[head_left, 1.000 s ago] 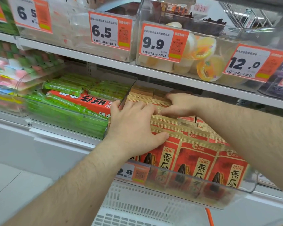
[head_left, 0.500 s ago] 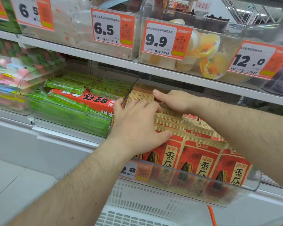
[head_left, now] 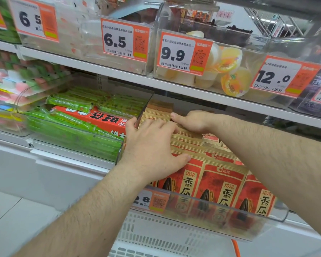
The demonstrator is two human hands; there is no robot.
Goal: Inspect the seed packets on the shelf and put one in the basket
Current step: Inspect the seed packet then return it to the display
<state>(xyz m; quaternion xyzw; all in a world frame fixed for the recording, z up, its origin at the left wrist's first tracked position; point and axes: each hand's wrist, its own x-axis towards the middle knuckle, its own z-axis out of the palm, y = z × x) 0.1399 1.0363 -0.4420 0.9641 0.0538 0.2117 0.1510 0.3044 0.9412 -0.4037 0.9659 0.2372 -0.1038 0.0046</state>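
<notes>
Red and gold seed packets (head_left: 222, 184) stand in rows inside a clear plastic bin (head_left: 230, 225) on the middle shelf. My left hand (head_left: 152, 147) lies flat on the tops of the left rows, fingers straight, thumb against a front packet. Farther back, my right hand (head_left: 191, 121) has its fingers bent over the tops of the rear packets, the thumb pointing left. Whether it holds one packet is not visible. A white perforated basket (head_left: 156, 236) sits below the bin, at the bottom of the view.
A clear bin (head_left: 76, 143) of green snack bars and a red box (head_left: 93, 117) stands left of the seed bin. The upper shelf (head_left: 174, 88) carries bins with orange price tags, one holding jelly cups (head_left: 230, 71). An orange handle (head_left: 236, 247) shows by the basket.
My right hand has slid left along the rear packet tops, thumb now extended. My left hand has stayed flat on the front rows. The view has shifted slightly.
</notes>
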